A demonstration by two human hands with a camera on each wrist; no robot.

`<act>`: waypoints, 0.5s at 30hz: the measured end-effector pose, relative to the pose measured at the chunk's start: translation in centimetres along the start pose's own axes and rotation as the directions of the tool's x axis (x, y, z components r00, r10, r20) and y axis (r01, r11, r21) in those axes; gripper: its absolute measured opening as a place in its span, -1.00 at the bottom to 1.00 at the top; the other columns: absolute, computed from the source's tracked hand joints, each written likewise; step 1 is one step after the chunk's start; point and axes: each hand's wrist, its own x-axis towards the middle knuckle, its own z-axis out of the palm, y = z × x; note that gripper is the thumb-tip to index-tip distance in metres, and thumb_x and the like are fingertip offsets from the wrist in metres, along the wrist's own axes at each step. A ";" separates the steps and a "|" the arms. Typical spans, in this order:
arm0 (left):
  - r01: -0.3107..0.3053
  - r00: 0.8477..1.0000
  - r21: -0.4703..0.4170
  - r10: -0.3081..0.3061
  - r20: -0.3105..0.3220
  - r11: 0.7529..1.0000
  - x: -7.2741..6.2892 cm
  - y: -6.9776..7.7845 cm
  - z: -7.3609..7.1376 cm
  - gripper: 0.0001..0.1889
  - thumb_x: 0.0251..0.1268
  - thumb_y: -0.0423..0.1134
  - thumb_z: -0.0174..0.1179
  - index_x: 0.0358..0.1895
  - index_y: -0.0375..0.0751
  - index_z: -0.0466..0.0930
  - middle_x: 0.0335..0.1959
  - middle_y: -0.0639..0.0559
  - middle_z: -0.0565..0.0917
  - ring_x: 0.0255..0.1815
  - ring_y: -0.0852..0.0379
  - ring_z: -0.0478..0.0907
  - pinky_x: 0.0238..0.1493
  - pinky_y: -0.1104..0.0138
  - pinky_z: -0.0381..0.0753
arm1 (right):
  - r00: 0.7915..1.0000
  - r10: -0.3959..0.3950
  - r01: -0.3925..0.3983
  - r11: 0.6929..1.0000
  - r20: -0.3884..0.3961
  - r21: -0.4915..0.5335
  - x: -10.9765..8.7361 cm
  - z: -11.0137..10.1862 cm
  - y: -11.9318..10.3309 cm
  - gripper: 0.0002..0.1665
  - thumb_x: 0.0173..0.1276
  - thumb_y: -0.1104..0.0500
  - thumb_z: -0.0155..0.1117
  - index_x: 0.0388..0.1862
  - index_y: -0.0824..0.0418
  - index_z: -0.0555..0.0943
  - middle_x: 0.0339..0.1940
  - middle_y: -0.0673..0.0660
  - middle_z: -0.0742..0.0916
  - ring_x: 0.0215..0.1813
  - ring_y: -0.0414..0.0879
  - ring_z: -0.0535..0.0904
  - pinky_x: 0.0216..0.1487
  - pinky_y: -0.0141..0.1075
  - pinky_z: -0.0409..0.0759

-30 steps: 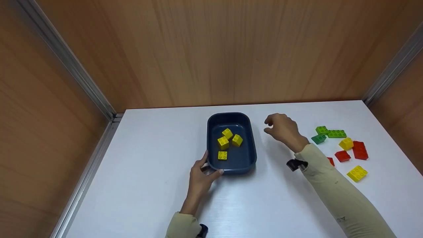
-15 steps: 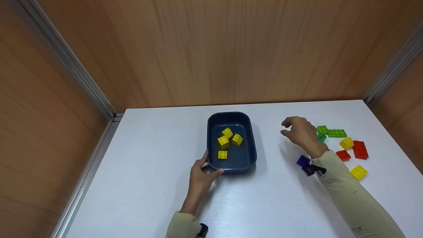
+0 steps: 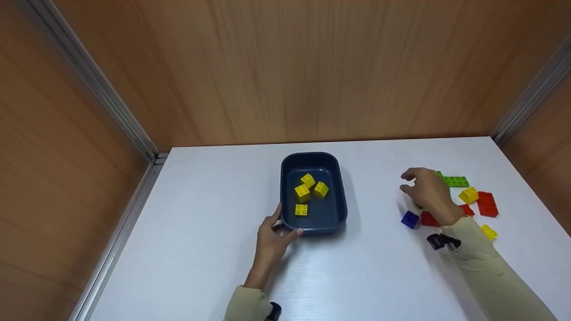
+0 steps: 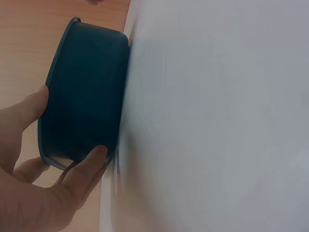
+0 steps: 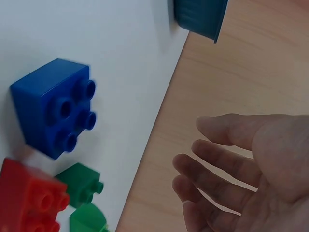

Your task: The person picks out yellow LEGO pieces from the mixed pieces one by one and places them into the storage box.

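A dark blue tray [image 3: 332, 220] stands in the middle of the table with several yellow bricks [image 3: 302, 193] lying in it. My left hand [image 3: 270, 240] grips its near left corner, and in the left wrist view thumb and fingers rest against the tray's rim and wall [image 4: 87, 87]. Over the toy bricks on the right hovers my right hand [image 3: 428, 191], fingers loosely bent and apart with nothing between them. Just below it sits a blue brick [image 3: 410, 219], next to a red brick [image 3: 429, 219]. The right wrist view shows that blue brick [image 5: 53, 106] with studs facing sideways.
Further right lie a long green brick [image 3: 456, 181], a yellow brick [image 3: 468, 195], a large red brick [image 3: 487, 204] and another yellow brick [image 3: 489, 232], partly behind the right sleeve. Green pieces [image 5: 79, 183] show beside the red brick. Wooden panels [image 3: 312, 71] wall the white table.
My right hand has moved rightward from beside the tray to above the loose bricks, uncovering the blue brick and a red one. The left hand and tray have stayed put.
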 end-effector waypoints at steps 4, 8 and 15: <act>-0.005 1.000 0.001 0.005 0.000 1.000 0.0 0.0 0.0 -0.04 0.18 -0.35 0.57 0.64 -0.18 0.26 0.33 -0.29 0.55 0.34 -0.22 0.55 0.30 0.13 0.68 | 1.000 0.022 -0.022 1.000 -0.011 -0.003 -0.4 -0.3 1.1 -0.51 0.48 0.24 0.39 0.30 0.45 0.61 0.24 0.53 0.65 0.10 0.41 0.62 0.01 0.13 0.79; -0.020 1.000 -0.014 0.021 0.008 1.000 0.0 -0.1 0.0 -0.04 0.19 -0.35 0.56 0.64 -0.21 0.24 0.35 -0.31 0.53 0.34 -0.23 0.55 0.28 0.14 0.69 | 0.999 0.044 -0.044 0.999 -0.020 -0.012 -0.7 -0.9 2.2 -0.48 0.47 0.23 0.39 0.31 0.47 0.58 0.26 0.55 0.62 0.18 0.45 0.56 0.16 0.24 0.70; -0.024 1.000 -0.027 0.025 0.012 0.999 -0.1 -0.2 0.0 -0.04 0.20 -0.35 0.56 0.65 -0.24 0.23 0.34 -0.34 0.51 0.31 -0.25 0.56 0.21 0.19 0.73 | 0.995 0.077 -0.076 0.997 -0.062 0.011 -1.2 -1.3 3.6 -0.45 0.43 0.26 0.41 0.32 0.48 0.56 0.32 0.57 0.58 0.27 0.51 0.46 0.25 0.37 0.57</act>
